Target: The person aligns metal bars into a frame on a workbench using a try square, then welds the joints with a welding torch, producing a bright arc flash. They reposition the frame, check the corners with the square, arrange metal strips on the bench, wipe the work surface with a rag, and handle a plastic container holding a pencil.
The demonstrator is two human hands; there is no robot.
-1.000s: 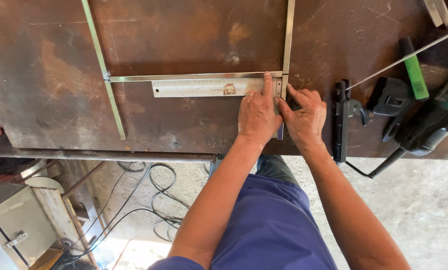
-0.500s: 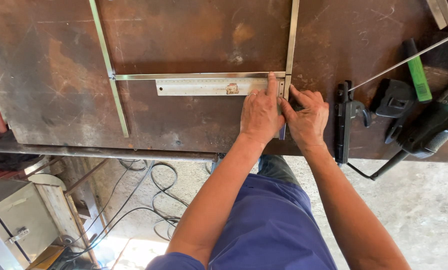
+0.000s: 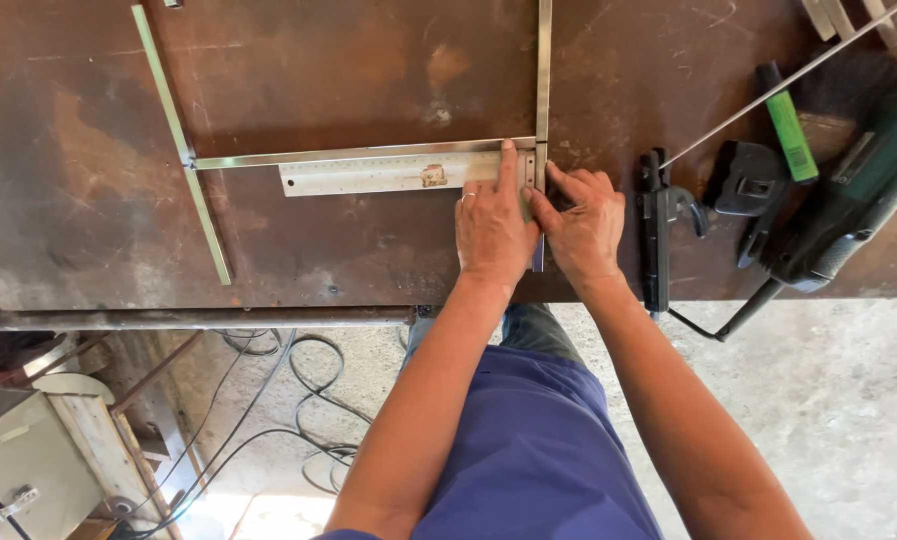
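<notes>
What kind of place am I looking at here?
Most likely a metal fabrication or welding workshop. A rusty steel worktable carries thin metal strips squared against a ruler, with a green power tool and cables trailing over the concrete floor.

Bright, even daylight; the image is sharp throughout. The rusty surface [image 3: 269,230] shows soft shadows, and a glaring overexposed patch lies on the floor [image 3: 269,515] below.
</notes>
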